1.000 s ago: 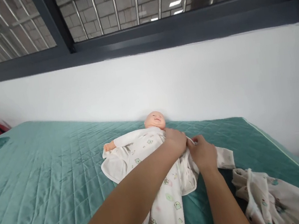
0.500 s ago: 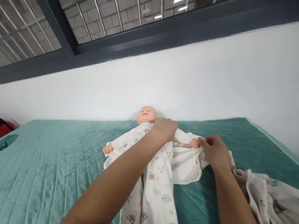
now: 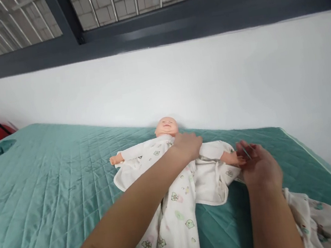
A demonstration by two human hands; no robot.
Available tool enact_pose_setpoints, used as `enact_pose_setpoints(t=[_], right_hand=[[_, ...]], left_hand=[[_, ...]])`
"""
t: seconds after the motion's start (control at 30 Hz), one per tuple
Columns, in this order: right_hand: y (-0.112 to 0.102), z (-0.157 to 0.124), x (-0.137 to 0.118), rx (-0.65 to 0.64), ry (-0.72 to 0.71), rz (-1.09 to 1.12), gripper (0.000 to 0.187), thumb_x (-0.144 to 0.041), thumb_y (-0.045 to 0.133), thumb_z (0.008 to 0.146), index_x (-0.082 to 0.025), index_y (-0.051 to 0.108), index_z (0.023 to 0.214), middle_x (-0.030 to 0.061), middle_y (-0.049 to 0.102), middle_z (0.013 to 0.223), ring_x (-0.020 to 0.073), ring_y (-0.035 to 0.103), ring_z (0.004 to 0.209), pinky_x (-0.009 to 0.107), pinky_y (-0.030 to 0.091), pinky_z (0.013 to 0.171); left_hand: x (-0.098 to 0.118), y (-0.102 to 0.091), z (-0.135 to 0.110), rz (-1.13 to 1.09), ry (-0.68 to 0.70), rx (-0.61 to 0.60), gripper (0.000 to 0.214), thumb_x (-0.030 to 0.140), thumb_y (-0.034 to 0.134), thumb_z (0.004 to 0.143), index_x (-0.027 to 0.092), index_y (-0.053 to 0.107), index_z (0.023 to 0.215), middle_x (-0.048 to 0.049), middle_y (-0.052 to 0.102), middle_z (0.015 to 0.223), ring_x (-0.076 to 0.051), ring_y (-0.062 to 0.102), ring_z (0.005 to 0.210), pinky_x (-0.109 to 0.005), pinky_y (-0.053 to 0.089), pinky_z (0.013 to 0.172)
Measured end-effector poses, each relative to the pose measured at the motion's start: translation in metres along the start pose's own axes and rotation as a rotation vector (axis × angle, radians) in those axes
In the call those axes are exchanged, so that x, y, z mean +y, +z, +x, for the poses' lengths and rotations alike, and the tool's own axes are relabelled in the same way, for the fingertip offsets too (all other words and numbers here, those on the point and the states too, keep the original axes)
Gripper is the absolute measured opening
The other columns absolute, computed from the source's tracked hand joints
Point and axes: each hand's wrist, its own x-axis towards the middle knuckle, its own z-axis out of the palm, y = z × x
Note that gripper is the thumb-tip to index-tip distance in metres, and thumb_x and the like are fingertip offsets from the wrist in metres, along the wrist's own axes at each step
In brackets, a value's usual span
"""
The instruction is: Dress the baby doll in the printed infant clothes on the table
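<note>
Taking the doll (image 3: 158, 149)'s chest as the centre of the clock, seems to be at the stage of arranging the clothing around the arm at three o'clock. Has the left hand (image 3: 188, 145) at that shoulder, between two and three o'clock, with fingertips mostly out of sight; cannot tell whether gripping the cloth or only pressing. Has the right hand (image 3: 259, 164) farther out, a little past three o'clock, fingers bent, close by the doll's small hand (image 3: 232, 158); cannot tell, because of blur, whether grasping anything. For the next move, probably calls for steadying the shoulder and guiding the small hand gently, without catching it in the cloth.

Lies face up on the green quilted cover (image 3: 69, 182), head (image 3: 166, 127) at twelve o'clock near the white wall (image 3: 208, 81), legs toward six. Looks smooth-headed, dressed in white sleeves and a white printed garment (image 3: 179, 224) with small green figures. Stretches the other arm toward nine o'clock. Shows a white flap (image 3: 209, 183), round-cornered, spread at four o'clock; farther that way, a crumpled printed cloth (image 3: 323, 221).
</note>
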Motion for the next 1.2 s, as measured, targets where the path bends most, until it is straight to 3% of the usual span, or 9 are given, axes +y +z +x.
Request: enact_pose_setpoints(t=[0.1,0.17,0.2,0.37,0.43,0.53,0.67,0.83,1.2], right_hand=[[0.011,-0.008,-0.006,0.173,0.009,0.062,0.015,-0.039,0.053,0.079,-0.025,0.05,0.083,0.0068,0.072,0.099,0.0233,0.071,0.101,0.04,0.055,0.088],[0.028,-0.025,-0.014,0.265,-0.118,0.026,0.015,-0.035,0.059,0.078,-0.023,0.054,0.085,0.0058,0.073,0.099,0.0222,0.07,0.104,0.04,0.05,0.1],[0.038,-0.036,-0.018,0.238,-0.202,-0.007,0.015,-0.036,0.059,0.08,-0.023,0.057,0.087,0.0062,0.073,0.101,0.0221,0.069,0.106,0.04,0.048,0.102],[0.088,-0.096,-0.024,-0.474,-0.168,-0.105,0.024,-0.042,0.057,0.089,-0.023,0.065,0.1,0.0067,0.069,0.124,0.0231,0.06,0.123,0.042,0.043,0.109],[0.097,-0.108,-0.02,-0.635,-0.134,-0.145,0.027,-0.043,0.061,0.088,-0.026,0.065,0.109,0.0049,0.061,0.139,0.0236,0.05,0.135,0.044,0.038,0.115],[0.098,-0.108,-0.014,-0.723,-0.082,-0.216,0.039,-0.045,0.071,0.082,-0.031,0.06,0.117,0.0014,0.047,0.153,0.0253,0.038,0.145,0.048,0.032,0.12],[0.093,-0.102,-0.018,-0.823,-0.025,-0.222,0.052,-0.044,0.078,0.076,-0.033,0.054,0.121,0.0003,0.037,0.159,0.0267,0.037,0.145,0.049,0.034,0.119],[0.091,-0.104,-0.024,-0.86,0.004,-0.264,0.057,-0.042,0.08,0.074,-0.035,0.052,0.123,-0.0008,0.034,0.161,0.0268,0.036,0.146,0.05,0.034,0.119],[0.093,-0.107,-0.023,-0.844,-0.101,-0.329,0.04,-0.039,0.075,0.076,-0.03,0.053,0.108,0.0008,0.038,0.158,0.0282,0.043,0.14,0.051,0.035,0.116]], left_hand=[[-0.006,0.005,-0.024,-0.065,-0.022,0.062,0.032,0.027,0.054,0.092,0.015,0.062,0.12,-0.0137,0.065,0.124,-0.031,0.06,0.117,-0.045,0.05,0.095],[-0.019,0.01,-0.053,-0.171,-0.044,0.195,0.031,0.035,0.05,0.096,0.017,0.063,0.118,-0.0115,0.066,0.124,-0.029,0.06,0.119,-0.044,0.048,0.1],[-0.026,0.014,-0.069,-0.259,-0.076,0.283,0.033,0.038,0.047,0.098,0.02,0.062,0.121,-0.0094,0.066,0.128,-0.026,0.059,0.121,-0.042,0.047,0.103],[-0.06,0.057,-0.12,-0.718,-0.317,0.583,0.046,0.045,0.046,0.098,0.025,0.05,0.139,-0.0049,0.054,0.147,-0.021,0.048,0.137,-0.036,0.04,0.116],[-0.067,0.073,-0.123,-0.873,-0.328,0.592,0.047,0.047,0.048,0.097,0.026,0.051,0.139,-0.0047,0.05,0.151,-0.021,0.045,0.14,-0.036,0.036,0.119],[-0.072,0.084,-0.121,-1.038,-0.311,0.558,0.049,0.049,0.054,0.094,0.029,0.052,0.138,-0.0026,0.042,0.156,-0.021,0.037,0.146,-0.038,0.031,0.123],[-0.077,0.086,-0.121,-1.155,-0.336,0.485,0.055,0.054,0.06,0.088,0.032,0.051,0.138,0.0013,0.026,0.165,-0.025,0.022,0.153,-0.044,0.025,0.126],[-0.08,0.086,-0.124,-1.213,-0.318,0.46,0.06,0.055,0.066,0.084,0.034,0.05,0.138,0.0015,0.016,0.168,-0.028,0.017,0.155,-0.047,0.025,0.125],[-0.079,0.087,-0.123,-1.157,-0.291,0.544,0.041,0.047,0.07,0.082,0.028,0.059,0.117,-0.0026,0.018,0.164,-0.027,0.016,0.154,-0.045,0.022,0.125]])
